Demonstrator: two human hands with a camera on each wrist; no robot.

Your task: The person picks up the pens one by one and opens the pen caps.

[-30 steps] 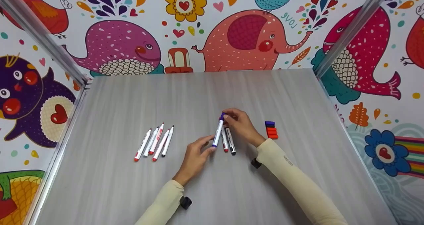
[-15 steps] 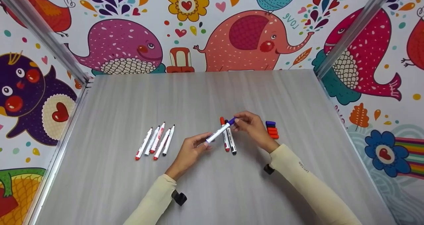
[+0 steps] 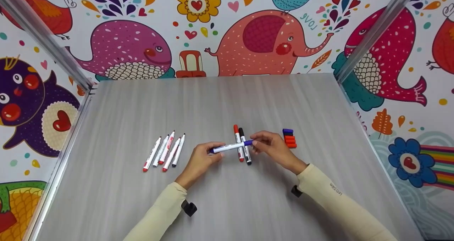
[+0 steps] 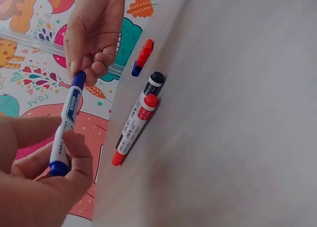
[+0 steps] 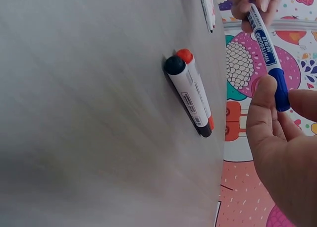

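Note:
A blue whiteboard marker (image 3: pixel 228 147) is held nearly level between both hands above the table. My left hand (image 3: pixel 204 159) grips its barrel near the blue end, with thumb and fingers round it in the left wrist view. At the other end, my right hand (image 3: pixel 275 147) pinches the blue cap (image 5: pixel 280 90) between thumb and fingers. The cap sits on the marker. Beneath it, a capped red marker (image 4: pixel 136 125) and a capped black marker (image 5: pixel 185 90) lie side by side on the table.
Several uncapped markers (image 3: pixel 166 150) lie in a loose row at the left, tips pointing away. A short stack of loose caps (image 3: pixel 289 139), blue, black and red, lies right of the right hand. A cartoon-printed wall (image 3: pixel 191 32) stands behind the grey table (image 3: pixel 212 102).
The blue marker has turned from steeply slanted to nearly level. The right hand has moved right and towards the person with the capped end; the left hand has shifted slightly left.

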